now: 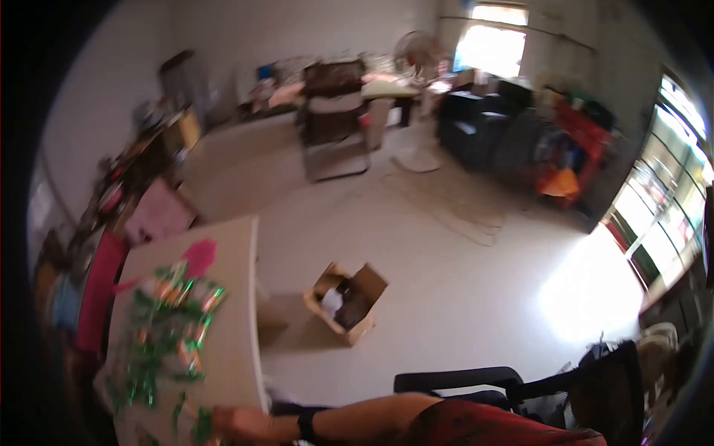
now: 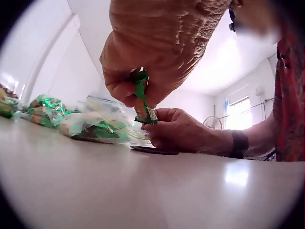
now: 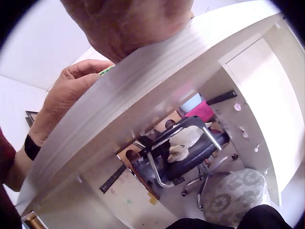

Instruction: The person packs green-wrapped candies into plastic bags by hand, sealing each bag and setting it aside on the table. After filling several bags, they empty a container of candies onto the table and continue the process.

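In the left wrist view my left hand (image 2: 147, 52) pinches a small green-and-gold wrapped packet (image 2: 141, 98) from above, fingers curled round its top. My right hand (image 2: 178, 131), a dark band on its wrist, has thumb and fingers curled at the packet's lower end, close over the table (image 2: 190, 191). A flat dark object (image 2: 152, 150) lies on the tabletop under the right hand. The head view shows the right hand (image 1: 242, 424) at the table's near end beside green wrappers; the left is out of sight there. Many shiny green-wrapped packets (image 1: 193, 357) spread over the table.
Clear plastic bags of green packets (image 2: 95, 124) lie left of the hands. A pink item (image 1: 199, 256) is at the table's far end. An open cardboard box (image 1: 349, 305) stands on the floor to the right. A black mesh chair (image 1: 580, 394) is near my right side.
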{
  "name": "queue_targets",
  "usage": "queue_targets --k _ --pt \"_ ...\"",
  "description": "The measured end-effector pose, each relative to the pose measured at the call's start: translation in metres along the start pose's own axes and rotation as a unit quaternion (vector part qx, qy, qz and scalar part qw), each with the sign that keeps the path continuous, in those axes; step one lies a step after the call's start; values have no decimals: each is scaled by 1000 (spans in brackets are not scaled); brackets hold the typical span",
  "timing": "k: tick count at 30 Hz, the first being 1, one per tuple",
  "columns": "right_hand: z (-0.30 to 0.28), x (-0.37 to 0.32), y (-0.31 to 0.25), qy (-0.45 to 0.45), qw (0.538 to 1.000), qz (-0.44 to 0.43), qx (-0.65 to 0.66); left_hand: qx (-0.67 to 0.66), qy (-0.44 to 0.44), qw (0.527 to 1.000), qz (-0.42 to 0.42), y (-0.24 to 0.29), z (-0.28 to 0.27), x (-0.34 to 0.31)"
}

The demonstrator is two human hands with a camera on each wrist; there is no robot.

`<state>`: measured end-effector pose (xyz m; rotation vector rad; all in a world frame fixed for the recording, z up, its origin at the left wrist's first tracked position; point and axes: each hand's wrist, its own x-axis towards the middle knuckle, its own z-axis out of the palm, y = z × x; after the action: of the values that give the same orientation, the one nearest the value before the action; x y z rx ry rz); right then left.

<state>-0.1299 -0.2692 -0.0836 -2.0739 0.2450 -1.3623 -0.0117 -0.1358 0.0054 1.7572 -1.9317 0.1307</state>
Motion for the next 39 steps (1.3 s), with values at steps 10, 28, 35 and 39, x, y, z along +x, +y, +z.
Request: queue_targets --k 10,28,35,39 --pt "-20 7 -15 -7 993 110 -52 -32 70 991 -113 4 16 8" --pt "-27 8 -18 5 990 142 -3 108 40 988 104 6 25 22" --pt "-28 10 -18 30 985 164 43 133 66 983 104 4 17 13" --pt "-28 10 -17 4 985 163 50 105 75 989 72 1 17 6"
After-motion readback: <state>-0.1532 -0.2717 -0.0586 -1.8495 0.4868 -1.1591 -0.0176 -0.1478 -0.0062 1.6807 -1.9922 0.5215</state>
